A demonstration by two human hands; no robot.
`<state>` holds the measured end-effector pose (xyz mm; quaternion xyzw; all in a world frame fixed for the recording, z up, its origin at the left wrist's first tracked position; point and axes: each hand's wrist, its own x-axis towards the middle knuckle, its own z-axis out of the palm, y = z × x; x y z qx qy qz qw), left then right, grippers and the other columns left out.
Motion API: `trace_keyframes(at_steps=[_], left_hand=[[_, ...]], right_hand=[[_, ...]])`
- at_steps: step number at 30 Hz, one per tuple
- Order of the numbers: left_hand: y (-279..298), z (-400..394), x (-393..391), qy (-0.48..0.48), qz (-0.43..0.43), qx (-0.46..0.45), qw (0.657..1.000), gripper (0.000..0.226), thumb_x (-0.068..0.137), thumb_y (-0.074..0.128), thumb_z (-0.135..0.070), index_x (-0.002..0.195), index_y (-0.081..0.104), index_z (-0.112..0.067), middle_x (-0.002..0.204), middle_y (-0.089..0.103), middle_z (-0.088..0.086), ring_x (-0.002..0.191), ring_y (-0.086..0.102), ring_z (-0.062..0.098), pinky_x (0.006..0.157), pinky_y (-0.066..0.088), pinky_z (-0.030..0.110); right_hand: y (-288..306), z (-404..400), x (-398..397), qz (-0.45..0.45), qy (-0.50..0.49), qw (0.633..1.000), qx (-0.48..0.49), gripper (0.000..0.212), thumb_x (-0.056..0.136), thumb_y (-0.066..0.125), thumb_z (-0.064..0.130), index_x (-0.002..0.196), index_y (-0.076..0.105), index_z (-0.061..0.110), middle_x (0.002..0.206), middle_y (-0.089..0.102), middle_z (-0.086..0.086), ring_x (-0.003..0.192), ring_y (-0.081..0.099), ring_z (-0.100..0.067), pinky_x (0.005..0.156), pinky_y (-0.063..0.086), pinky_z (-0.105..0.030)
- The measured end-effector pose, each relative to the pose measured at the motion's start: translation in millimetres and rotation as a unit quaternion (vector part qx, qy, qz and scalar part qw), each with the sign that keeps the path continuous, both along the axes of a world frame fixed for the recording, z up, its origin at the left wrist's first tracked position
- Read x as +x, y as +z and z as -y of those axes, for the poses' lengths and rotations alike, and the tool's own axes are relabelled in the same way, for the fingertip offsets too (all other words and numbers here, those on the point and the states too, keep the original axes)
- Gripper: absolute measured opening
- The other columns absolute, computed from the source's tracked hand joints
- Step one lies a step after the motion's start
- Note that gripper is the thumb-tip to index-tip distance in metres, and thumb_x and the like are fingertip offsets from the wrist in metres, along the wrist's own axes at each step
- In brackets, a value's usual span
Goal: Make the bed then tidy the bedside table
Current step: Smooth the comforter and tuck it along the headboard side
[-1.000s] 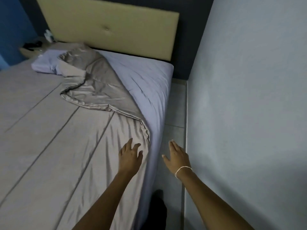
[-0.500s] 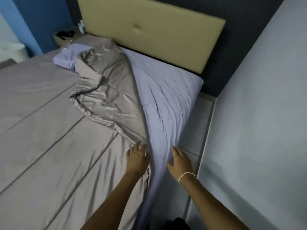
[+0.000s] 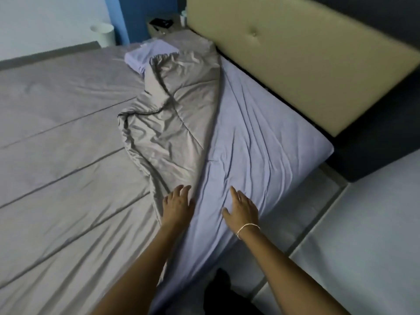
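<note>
Nearest, the left hand [image 3: 178, 202] lies with fingers spread and lightly bent at the folded-back edge of the grey blanket [image 3: 68, 178], touching the cloth but not visibly gripping it. Just to its right, the right hand [image 3: 242, 209], a thin band at its wrist, rests flat with straight fingers on the wrinkled lilac sheet [image 3: 261, 137], near the mattress edge.

Bed-making is the step in hand, and it looks about half done. The blanket lies smooth over the left and near parts of the bed, but its right corner is turned back in a crumpled fold [image 3: 172, 123] running from the hands toward the headboard [image 3: 295, 60], leaving the sheet bare on the right.

The next move probably calls for the left hand to take hold of that folded edge and draw it right and far over the sheet, with the right hand smoothing wrinkles first.

Farther off, a lilac pillow [image 3: 151, 56] lies partly under the fold. Beyond it, at the far left of the headboard, the bedside table [image 3: 159, 26] holds a dark object and a pale container, still untouched.
</note>
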<state>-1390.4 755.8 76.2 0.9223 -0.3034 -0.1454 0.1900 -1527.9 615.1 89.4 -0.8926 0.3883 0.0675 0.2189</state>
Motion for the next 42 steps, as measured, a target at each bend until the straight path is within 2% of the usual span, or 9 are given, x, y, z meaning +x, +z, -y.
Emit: trace_keyframes(at_steps=[11, 17, 24, 28, 31, 35, 38, 40, 42], left_hand=[[-28.8, 65.3, 18.9, 0.13, -0.048, 0.065, 0.988, 0.05, 0.094, 0.046, -0.037, 0.141, 0.038, -0.021, 0.148, 0.037, 0.008, 0.13, 0.04, 0.033, 0.108, 0.028, 0.046], [-35.7, 123.3, 61.5, 0.157, -0.041, 0.012, 0.987, 0.048, 0.092, 0.052, -0.033, 0.136, 0.043, -0.016, 0.14, 0.045, 0.013, 0.12, 0.049, 0.036, 0.099, 0.039, 0.047], [-45.1, 197.5, 84.9, 0.165, -0.074, -0.002, 0.983, 0.048, 0.093, 0.052, -0.031, 0.138, 0.043, -0.015, 0.14, 0.043, 0.014, 0.12, 0.047, 0.037, 0.101, 0.037, 0.048], [-60.9, 226.3, 86.9, 0.189, -0.071, 0.01, 0.979, 0.049, 0.094, 0.049, -0.035, 0.139, 0.041, -0.018, 0.143, 0.04, 0.01, 0.126, 0.042, 0.032, 0.105, 0.033, 0.044], [-77.6, 239.0, 89.3, 0.256, -0.097, 0.036, 0.961, 0.051, 0.092, 0.055, -0.034, 0.138, 0.043, -0.017, 0.145, 0.04, 0.013, 0.131, 0.038, 0.033, 0.106, 0.032, 0.046], [-98.9, 253.3, 95.1, 0.334, -0.108, 0.05, 0.935, 0.052, 0.086, 0.064, -0.031, 0.133, 0.05, -0.013, 0.14, 0.046, 0.017, 0.128, 0.042, 0.037, 0.101, 0.037, 0.051], [-127.4, 267.6, 107.5, 0.353, -0.122, 0.057, 0.926, 0.053, 0.084, 0.067, -0.032, 0.131, 0.052, -0.011, 0.139, 0.047, 0.021, 0.127, 0.043, 0.041, 0.099, 0.039, 0.054], [-144.2, 272.2, 124.1, 0.358, -0.108, 0.069, 0.925, 0.052, 0.087, 0.063, -0.038, 0.131, 0.052, -0.012, 0.139, 0.046, 0.021, 0.127, 0.044, 0.041, 0.098, 0.04, 0.054], [-165.1, 273.6, 152.0, 0.351, -0.094, 0.082, 0.928, 0.056, 0.087, 0.049, -0.05, 0.128, 0.055, -0.013, 0.136, 0.05, 0.021, 0.122, 0.049, 0.042, 0.093, 0.045, 0.055]], right_hand=[[-27.3, 117.9, 40.9, -0.005, 0.095, 0.995, 0.039, 0.075, 0.089, 0.051, 0.04, 0.151, 0.012, 0.026, 0.156, 0.027, -0.008, 0.143, 0.024, -0.027, 0.115, 0.027, -0.047], [-14.8, 175.6, 67.8, -0.003, 0.125, 0.992, 0.023, 0.075, 0.091, 0.053, 0.039, 0.152, 0.011, 0.027, 0.156, 0.026, -0.01, 0.143, 0.023, -0.029, 0.116, 0.025, -0.047], [-17.2, 241.6, 98.1, -0.031, 0.143, 0.989, 0.028, 0.072, 0.092, 0.052, 0.04, 0.152, 0.015, 0.027, 0.158, 0.021, -0.008, 0.144, 0.02, -0.027, 0.117, 0.024, -0.041], [-36.9, 274.1, 123.5, -0.059, 0.197, 0.977, 0.053, 0.071, 0.093, 0.051, 0.041, 0.152, 0.013, 0.028, 0.159, 0.017, -0.006, 0.145, 0.019, -0.025, 0.118, 0.023, -0.038], [-54.2, 305.3, 148.4, -0.094, 0.239, 0.964, 0.07, 0.071, 0.094, 0.05, 0.042, 0.152, 0.012, 0.027, 0.159, 0.015, -0.005, 0.146, 0.017, -0.024, 0.118, 0.022, -0.039], [-75.2, 339.7, 194.5, -0.084, 0.283, 0.951, 0.089, 0.068, 0.094, 0.049, 0.041, 0.152, 0.015, 0.03, 0.16, 0.015, -0.003, 0.146, 0.015, -0.022, 0.119, 0.019, -0.035], [-104.1, 361.1, 241.5, -0.073, 0.319, 0.94, 0.094, 0.067, 0.093, 0.051, 0.042, 0.15, 0.02, 0.029, 0.159, 0.019, -0.003, 0.145, 0.018, -0.021, 0.118, 0.021, -0.033], [-122.1, 366.6, 272.7, -0.077, 0.347, 0.931, 0.084, 0.068, 0.092, 0.051, 0.043, 0.15, 0.02, 0.029, 0.159, 0.019, -0.004, 0.145, 0.019, -0.022, 0.117, 0.022, -0.033], [-143.9, 366.9, 309.7, -0.074, 0.366, 0.923, 0.089, 0.069, 0.091, 0.051, 0.045, 0.15, 0.02, 0.029, 0.159, 0.019, -0.005, 0.145, 0.019, -0.023, 0.117, 0.022, -0.034]])
